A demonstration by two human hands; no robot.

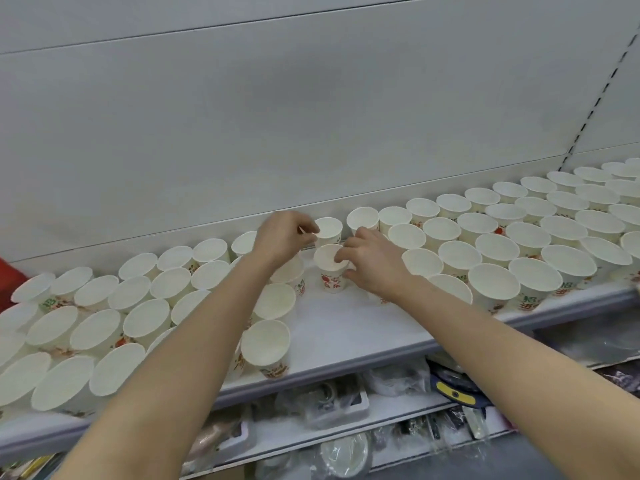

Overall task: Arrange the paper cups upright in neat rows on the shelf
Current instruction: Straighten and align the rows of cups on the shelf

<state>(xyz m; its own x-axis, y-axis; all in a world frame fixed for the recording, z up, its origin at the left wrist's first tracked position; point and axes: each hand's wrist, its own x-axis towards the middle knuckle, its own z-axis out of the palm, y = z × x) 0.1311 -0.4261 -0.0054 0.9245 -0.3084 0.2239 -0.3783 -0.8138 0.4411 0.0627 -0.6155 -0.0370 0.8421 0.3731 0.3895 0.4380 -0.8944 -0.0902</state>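
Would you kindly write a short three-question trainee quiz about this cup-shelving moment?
1. True or false: the white paper cups with red print on the grey metal shelf stand mouth up.
2. Which hand pinches the rim of the back-row cup?
A. left hand
B. right hand
3. Fill in: the right hand's grip is on the lone cup in the ____ between the two blocks of cups.

Key: 1 true; 2 A; 3 gap.
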